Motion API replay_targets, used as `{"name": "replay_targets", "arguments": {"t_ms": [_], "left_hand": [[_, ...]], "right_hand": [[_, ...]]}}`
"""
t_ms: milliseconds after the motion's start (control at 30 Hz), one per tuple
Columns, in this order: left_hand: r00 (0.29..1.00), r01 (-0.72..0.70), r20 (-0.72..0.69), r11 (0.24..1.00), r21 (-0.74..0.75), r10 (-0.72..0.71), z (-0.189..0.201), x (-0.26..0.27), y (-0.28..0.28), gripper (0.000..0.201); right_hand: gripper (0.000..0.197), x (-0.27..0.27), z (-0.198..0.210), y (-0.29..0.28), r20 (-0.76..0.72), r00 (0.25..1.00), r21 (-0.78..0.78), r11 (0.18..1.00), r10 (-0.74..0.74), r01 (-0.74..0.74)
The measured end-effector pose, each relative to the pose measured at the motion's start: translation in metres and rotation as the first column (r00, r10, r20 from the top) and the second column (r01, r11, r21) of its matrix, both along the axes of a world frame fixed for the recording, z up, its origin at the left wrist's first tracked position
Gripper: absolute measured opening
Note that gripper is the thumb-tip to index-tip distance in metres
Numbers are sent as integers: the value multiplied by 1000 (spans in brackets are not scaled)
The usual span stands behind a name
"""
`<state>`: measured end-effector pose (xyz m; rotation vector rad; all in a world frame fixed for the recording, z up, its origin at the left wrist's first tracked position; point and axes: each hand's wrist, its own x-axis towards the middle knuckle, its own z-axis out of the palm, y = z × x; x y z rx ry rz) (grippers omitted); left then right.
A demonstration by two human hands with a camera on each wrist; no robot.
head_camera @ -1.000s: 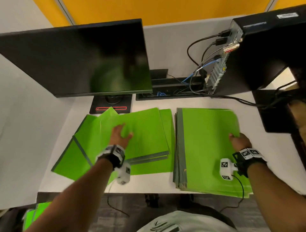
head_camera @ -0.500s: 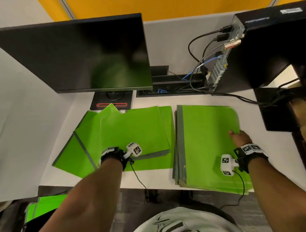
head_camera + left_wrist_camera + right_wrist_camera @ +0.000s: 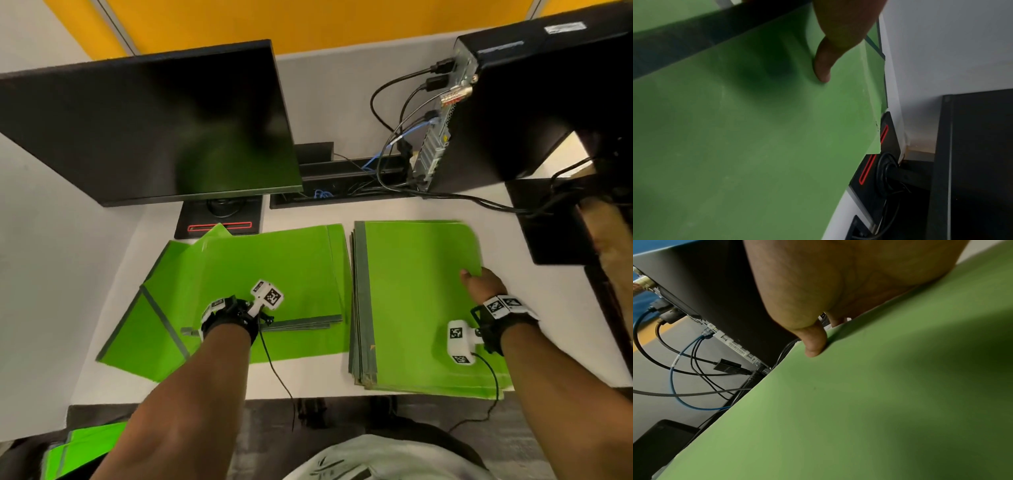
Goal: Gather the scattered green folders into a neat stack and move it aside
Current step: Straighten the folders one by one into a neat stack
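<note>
Two groups of green folders lie on the white counter (image 3: 394,212) in front of you. On the right sits a squared-up stack (image 3: 411,291) with grey spines along its left edge, its near end reaching the counter's front edge. On the left the scattered folders (image 3: 274,267) overlap at odd angles; one far-left folder (image 3: 137,335) is turned diagonally and shows a grey spine strip, and a far corner of the pile lies over the monitor base (image 3: 219,222).

Your left hand (image 3: 838,32) is at the near edge of the scattered folders. In the left wrist view its thumb presses flat on the top green cover; the other fingers are hidden, so you cannot tell from these views how your left grip is closed. In the head view the hand is covered by the wrist band and camera.

Your right hand (image 3: 483,282) grips the right edge of the stack: thumb on top of the cover, fingers tucked out of sight below the edge.

Behind the folders stand a dark monitor (image 3: 154,126) and a black computer tower (image 3: 531,96) with cables plugged into its back. More green folders (image 3: 82,448) lie below the counter at lower left.
</note>
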<state>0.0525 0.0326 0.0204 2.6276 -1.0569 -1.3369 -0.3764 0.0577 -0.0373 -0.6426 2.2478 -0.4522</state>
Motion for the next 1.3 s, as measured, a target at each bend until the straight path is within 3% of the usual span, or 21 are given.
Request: {"name": "replay_targets", "arguments": {"t_ms": [67, 100, 200, 267, 333, 367, 500, 567, 600, 667, 767, 833, 900, 1033, 1300], "left_hand": [[959, 164, 236, 986, -19, -155, -5, 5, 10, 59], [939, 203, 287, 979, -25, -187, -6, 6, 19, 67], [987, 47, 156, 987, -152, -23, -20, 5, 34, 84], [970, -243, -64, 953, -183, 235, -34, 9, 30, 82], [771, -602, -337, 792, -106, 541, -43, 14, 20, 72], [689, -688, -396, 719, -96, 607, -44, 19, 15, 68], [652, -743, -407, 646, -174, 640, -46, 50, -4, 85], [634, -757, -516, 599, -263, 575, -38, 55, -13, 69], [650, -742, -549, 594, -310, 525, -27, 52, -17, 56], [717, -653, -586, 658, -375, 378, -10, 39, -25, 33], [738, -498, -667, 748, -438, 102, 8, 4, -37, 35], [811, -317, -583, 805, -501, -43, 13, -26, -43, 39], [870, -147, -465, 815, -560, -163, 14, -58, -49, 45], [926, 4, -317, 842, -540, -207, 5, -111, -54, 56], [920, 214, -203, 864, -456, -335, -36, -162, -49, 66]], "right_hand": [[45, -1, 0, 0, 6, 1000, -4, 1000, -4, 4], [45, -1, -1, 0, 11, 1000, -10, 1000, -5, 5], [45, -2, -5, 1, 20, 1000, -19, 1000, -16, 16], [47, -4, -8, 1, 25, 999, -18, 1000, -25, 25], [46, -5, -10, 1, 27, 999, -24, 999, -31, 32], [45, -5, -11, 0, 27, 999, -25, 999, -34, 34], [44, -7, -13, -1, 29, 999, -21, 999, -29, 30], [44, -7, -14, -2, 23, 999, -19, 999, -33, 33], [45, -7, -14, -1, 19, 999, -22, 999, -33, 33], [45, -7, -13, 0, 31, 999, -27, 999, -38, 39], [47, -9, -15, 1, 66, 997, -29, 999, -40, 42], [48, -10, -17, 0, 86, 996, -41, 998, -34, 38], [50, -11, -19, 1, 99, 995, -41, 999, -27, 31], [49, -14, -18, 2, 114, 993, -37, 999, -13, 17], [64, -18, -21, 5, 200, 979, -114, 993, 37, -14]]}}
